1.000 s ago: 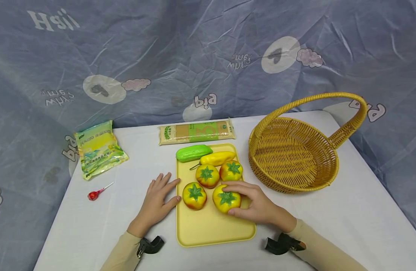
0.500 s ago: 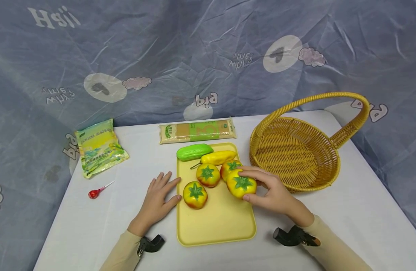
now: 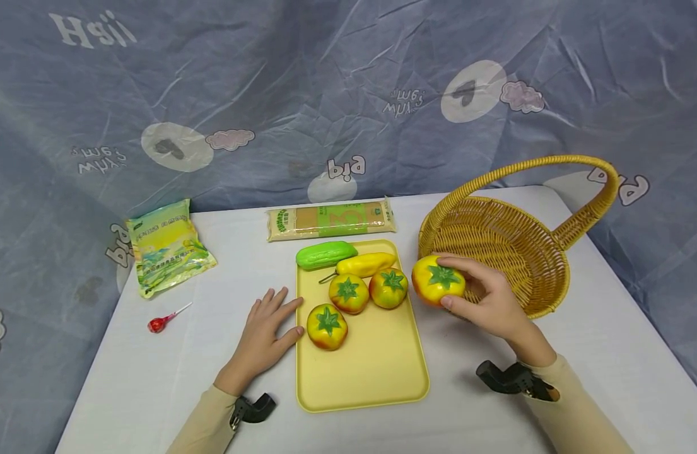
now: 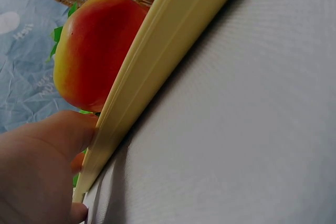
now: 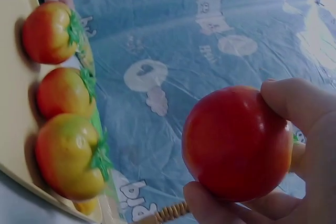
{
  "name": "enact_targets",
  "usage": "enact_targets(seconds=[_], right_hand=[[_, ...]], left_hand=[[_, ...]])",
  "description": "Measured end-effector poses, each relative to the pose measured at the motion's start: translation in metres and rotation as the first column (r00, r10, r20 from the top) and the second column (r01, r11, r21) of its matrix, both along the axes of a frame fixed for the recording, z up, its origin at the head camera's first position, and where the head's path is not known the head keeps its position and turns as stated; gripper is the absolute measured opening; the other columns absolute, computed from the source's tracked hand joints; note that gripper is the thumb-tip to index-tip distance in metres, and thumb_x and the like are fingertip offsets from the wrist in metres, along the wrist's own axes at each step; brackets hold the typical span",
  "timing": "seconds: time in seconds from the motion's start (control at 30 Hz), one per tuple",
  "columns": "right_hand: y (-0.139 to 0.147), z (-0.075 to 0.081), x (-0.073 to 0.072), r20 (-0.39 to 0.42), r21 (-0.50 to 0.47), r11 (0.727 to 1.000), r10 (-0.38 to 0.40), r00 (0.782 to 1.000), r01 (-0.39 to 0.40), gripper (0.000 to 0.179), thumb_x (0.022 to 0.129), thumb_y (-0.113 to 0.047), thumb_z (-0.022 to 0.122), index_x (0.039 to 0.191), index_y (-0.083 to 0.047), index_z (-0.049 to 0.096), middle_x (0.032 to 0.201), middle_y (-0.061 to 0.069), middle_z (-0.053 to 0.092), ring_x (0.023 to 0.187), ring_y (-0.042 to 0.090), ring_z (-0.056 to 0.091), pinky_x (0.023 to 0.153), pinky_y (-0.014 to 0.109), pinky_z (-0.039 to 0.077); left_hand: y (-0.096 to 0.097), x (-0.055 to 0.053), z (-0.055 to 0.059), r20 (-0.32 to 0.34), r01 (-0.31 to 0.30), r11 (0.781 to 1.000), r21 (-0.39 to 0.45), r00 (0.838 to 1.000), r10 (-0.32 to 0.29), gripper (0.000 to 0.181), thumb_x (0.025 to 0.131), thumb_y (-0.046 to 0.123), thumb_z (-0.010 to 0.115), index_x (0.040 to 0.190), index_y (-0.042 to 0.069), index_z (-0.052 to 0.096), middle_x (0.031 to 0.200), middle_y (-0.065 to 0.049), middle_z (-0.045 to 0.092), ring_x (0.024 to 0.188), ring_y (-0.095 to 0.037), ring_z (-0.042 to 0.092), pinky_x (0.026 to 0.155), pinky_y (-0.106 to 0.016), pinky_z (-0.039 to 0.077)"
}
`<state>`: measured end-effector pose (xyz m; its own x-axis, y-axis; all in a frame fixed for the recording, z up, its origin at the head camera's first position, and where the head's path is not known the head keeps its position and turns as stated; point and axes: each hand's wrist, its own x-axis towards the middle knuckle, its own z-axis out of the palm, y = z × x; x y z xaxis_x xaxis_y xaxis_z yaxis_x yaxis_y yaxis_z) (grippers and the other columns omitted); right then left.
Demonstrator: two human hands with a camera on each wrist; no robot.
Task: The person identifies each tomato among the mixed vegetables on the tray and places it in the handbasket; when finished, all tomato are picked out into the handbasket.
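Note:
My right hand (image 3: pixel 492 302) grips a yellow-and-red toy tomato (image 3: pixel 430 284) with a green leafy top, between thumb and fingers. It is held up off the tray, in front of the wicker basket's (image 3: pixel 496 309) near left side. In the right wrist view the red underside of this tomato (image 5: pixel 236 145) shows. My left hand (image 3: pixel 264 337) lies with fingers spread at the left edge of the yellow tray (image 3: pixel 362 378), thumb touching the rim. On the tray sit three more toy tomatoes (image 3: pixel 327 326), a green cucumber (image 3: pixel 325 255) and a yellow pepper (image 3: pixel 365 265).
Behind the tray lies a long pack of noodles (image 3: pixel 332 219). At the far left are a green-and-yellow bag (image 3: pixel 169 249) and a red lollipop (image 3: pixel 158 325). The basket's tall arched handle (image 3: pixel 530 162) rises over its opening. A grey-blue printed cloth (image 3: pixel 280 94) hangs behind the white table.
My right hand has lifted the toy tomato from the tray and carried it right and away from me, past the tray's edge to the basket. My left hand stays put.

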<state>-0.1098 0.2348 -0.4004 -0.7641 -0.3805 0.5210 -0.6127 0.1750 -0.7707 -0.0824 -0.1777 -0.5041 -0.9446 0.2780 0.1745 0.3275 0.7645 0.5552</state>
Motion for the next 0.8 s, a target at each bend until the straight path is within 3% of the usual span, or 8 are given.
enact_targets(seconds=[0.27,0.47,0.8], right_hand=[[0.017,0.002,-0.01,0.015,-0.019,0.999,-0.051,0.999,0.051,0.055,0.076,0.025,0.067,0.13,0.019,0.055,0.133,-0.015,0.064,0.11,-0.001,0.065,0.085,0.012,0.056],[0.03,0.002,-0.019,0.101,-0.075,0.987,-0.135,0.986,0.143,0.053,0.078,0.027,0.062,0.13,0.017,0.056,0.124,-0.008,0.067,0.097,0.003,0.066,0.076,0.012,0.057],[0.044,-0.002,-0.028,0.157,0.124,0.956,-0.285,0.946,0.268,0.052,0.087,0.012,0.069,0.137,0.006,0.057,0.122,-0.019,0.061,0.096,-0.001,0.062,0.074,0.01,0.056]], left_hand=[[0.0,0.0,0.002,0.001,0.0,1.0,0.018,1.0,0.0,0.054,0.092,0.031,0.072,0.142,0.015,0.061,0.159,-0.023,0.042,0.151,-0.053,0.028,0.119,-0.072,0.018],[0.0,0.0,0.002,0.01,0.001,1.0,0.016,1.0,-0.001,0.054,0.092,0.032,0.072,0.143,0.015,0.061,0.16,-0.023,0.042,0.151,-0.052,0.028,0.12,-0.071,0.018],[0.0,0.0,0.001,0.016,-0.001,1.0,0.017,1.0,0.001,0.054,0.092,0.032,0.072,0.143,0.016,0.061,0.16,-0.022,0.041,0.152,-0.051,0.027,0.12,-0.071,0.017]])
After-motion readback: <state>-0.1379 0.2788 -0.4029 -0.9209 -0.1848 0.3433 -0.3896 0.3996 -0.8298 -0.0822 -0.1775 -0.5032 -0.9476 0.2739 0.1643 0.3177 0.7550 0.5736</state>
